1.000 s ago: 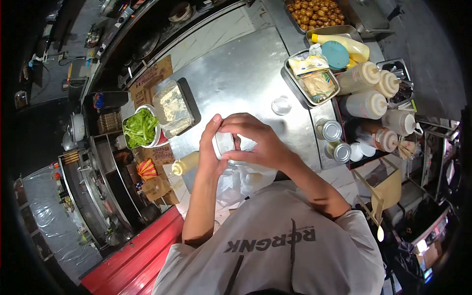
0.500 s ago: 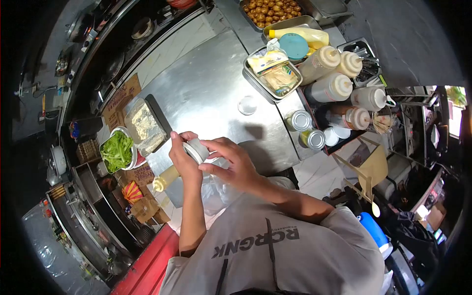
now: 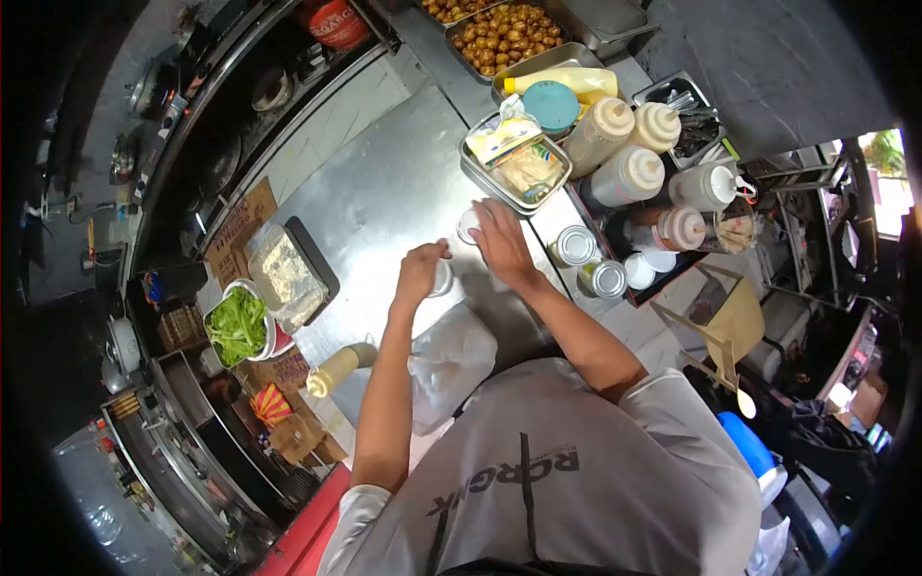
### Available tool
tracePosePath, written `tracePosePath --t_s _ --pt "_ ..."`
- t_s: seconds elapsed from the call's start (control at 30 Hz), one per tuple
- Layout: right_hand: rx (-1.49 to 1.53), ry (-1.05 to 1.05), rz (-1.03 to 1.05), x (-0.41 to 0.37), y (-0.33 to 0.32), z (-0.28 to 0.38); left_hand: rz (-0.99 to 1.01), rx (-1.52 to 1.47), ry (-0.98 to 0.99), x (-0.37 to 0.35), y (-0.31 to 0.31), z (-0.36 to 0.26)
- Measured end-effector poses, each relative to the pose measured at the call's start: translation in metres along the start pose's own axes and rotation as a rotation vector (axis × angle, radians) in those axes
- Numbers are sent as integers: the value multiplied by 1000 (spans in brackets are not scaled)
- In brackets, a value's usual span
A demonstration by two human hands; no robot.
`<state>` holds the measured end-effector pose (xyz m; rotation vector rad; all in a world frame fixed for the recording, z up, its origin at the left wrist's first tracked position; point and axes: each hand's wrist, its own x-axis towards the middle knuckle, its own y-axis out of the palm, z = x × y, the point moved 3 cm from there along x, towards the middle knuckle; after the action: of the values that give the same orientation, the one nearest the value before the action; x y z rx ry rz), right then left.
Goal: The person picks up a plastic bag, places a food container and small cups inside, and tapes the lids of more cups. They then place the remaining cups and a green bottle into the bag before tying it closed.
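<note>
My left hand (image 3: 420, 271) is closed around a small round white container (image 3: 443, 278), held just above the steel counter (image 3: 384, 182). My right hand (image 3: 499, 240) reaches forward with its fingers stretched out, its fingertips on a small clear round lid (image 3: 467, 225) that lies on the counter. The lid sits right beside a metal tray of packets (image 3: 514, 158). A crumpled clear plastic bag (image 3: 447, 360) lies on the counter between my forearms.
Several white squeeze bottles (image 3: 629, 173) and two tin cans (image 3: 574, 245) stand to the right. A bowl of lettuce (image 3: 237, 324), a wrapped container (image 3: 283, 274) and a lying yellow squeeze bottle (image 3: 331, 372) are on the left. A tray of fried balls (image 3: 504, 34) sits at the back.
Both hands have moved forward from near my chest. My right hand let go of the small container and reached out to the clear lid. My left hand carried the container forward.
</note>
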<state>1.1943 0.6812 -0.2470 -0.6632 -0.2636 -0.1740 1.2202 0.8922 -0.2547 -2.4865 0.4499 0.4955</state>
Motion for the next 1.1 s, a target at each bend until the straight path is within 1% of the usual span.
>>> tracePosePath --t_s 0.03,0.07,0.17,0.2,0.3,0.33,0.4,0.43,0.47,0.57,0.6,0.7,0.73,0.83,0.87,1.0,1.1 --pt "22 134 -29 -6 7 -10 37 -22 -40 9 12 2" --pt "104 259 -60 -12 16 -20 31 -24 -103 18 22 6" --pt "127 403 119 -18 34 -38 15 -183 25 28 41 13" --pt "85 372 132 -18 35 -38 63 -289 -107 29 47 16" --pt "437 458 60 -19 44 -36 -2 -487 -59 20 56 6" --pt "480 568 98 -18 41 -32 -13 -484 -89 15 52 -8" --pt "913 719 116 -15 31 -28 -38 -479 -157 -5 40 -37" --pt "1133 789 125 -14 23 -21 -37 -499 -101 -13 34 -38" --pt "1183 759 187 -9 1 -3 -18 -490 -115 -24 27 -48" --pt "1180 694 362 -1 -51 39 -19 -555 -126 -67 14 -102" --pt "1210 716 342 -3 -58 47 -24 -592 -120 -80 13 -119" --pt "1101 776 350 1 -106 91 18 -691 -92 -116 11 -150" --pt "1078 771 263 -5 -114 101 9 -729 -56 -127 12 -160" --pt "804 511 -17 -23 -138 122 -25 -694 6 -150 20 -161" --pt "888 592 -13 -36 -147 128 -3 -752 25 -161 24 -166" --pt "754 585 -200 -84 -181 147 200 -725 33 -192 41 -172" --pt "725 718 -306 -124 -206 154 360 -712 49 -210 62 -185"
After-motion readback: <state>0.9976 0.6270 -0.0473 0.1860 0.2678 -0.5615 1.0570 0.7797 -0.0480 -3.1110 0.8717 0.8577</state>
